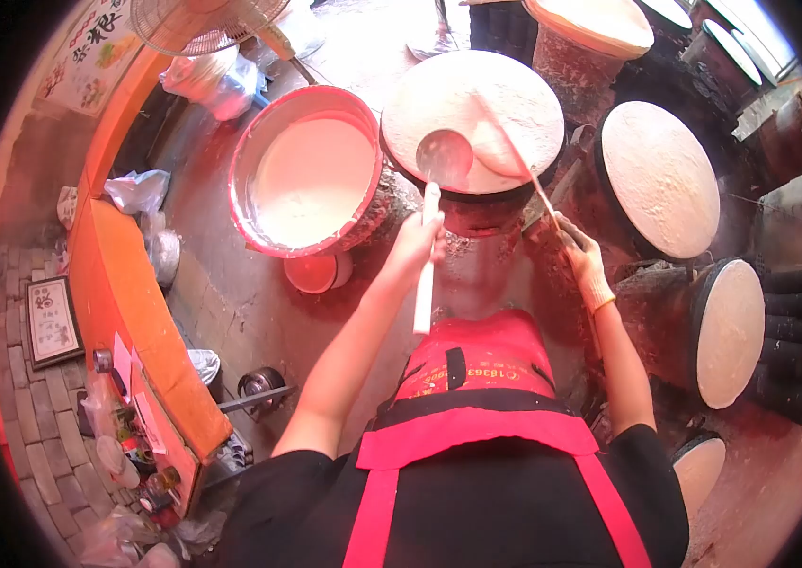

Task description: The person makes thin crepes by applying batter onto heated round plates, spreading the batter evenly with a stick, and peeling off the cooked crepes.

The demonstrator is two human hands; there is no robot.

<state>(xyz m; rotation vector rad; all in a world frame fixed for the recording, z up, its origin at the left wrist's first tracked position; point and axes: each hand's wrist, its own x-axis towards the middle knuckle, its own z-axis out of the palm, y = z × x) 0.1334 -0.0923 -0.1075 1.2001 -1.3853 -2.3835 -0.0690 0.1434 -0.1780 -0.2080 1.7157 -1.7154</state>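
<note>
Gripping the ladle (442, 159) by its pale handle, we had our left hand (420, 241) closed, fingers wrapped round the shaft, so that the dark round head lay ahead of the hand, over the near edge of a pale-topped griddle (420, 102). The handle's butt ran back behind that fist, which seemed to help balance the head. Our right hand (583, 257) was curled about a thin stick (534, 176), which slanted forward and leftward across the same griddle; such length presumably spared our fingers the heat, though we could not tell whether stick or ladle touched the surface. Ahead and left of the left hand stood the tub (238, 175) of pale liquid, close beside the griddle, likely for a short carry. A second griddle (661, 180) sat ahead and right of the right hand, a third (730, 333) right and rearward, probably ringed for easy reach.
</note>
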